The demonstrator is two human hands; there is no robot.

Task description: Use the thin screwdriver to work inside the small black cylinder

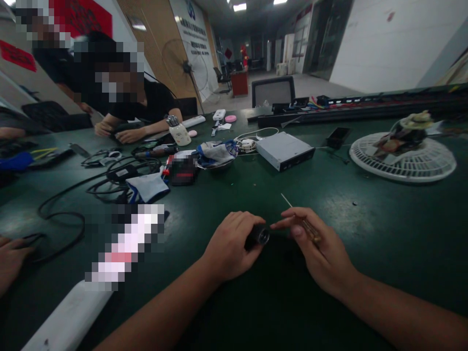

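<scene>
My left hand [234,246] is closed around a short black cylinder [262,236], with its round, hollow-looking end turned toward my right hand. Most of the cylinder is hidden in the palm, so its kind cannot be made out. A thin screwdriver [310,229] with a yellowish handle lies in my right hand [323,248], gripped by thumb and fingers. Its metal shaft points up and away to the left. The right index finger stretches toward the cylinder's end, with a small gap visible between them.
A grey disc drive [285,150] sits ahead, with a white fan grille [402,161] carrying a motor to its right. Work gloves [217,153], black cables [120,170] and a white bar-shaped object [69,312] lie to the left. A co-worker's hands [127,134] are across the table.
</scene>
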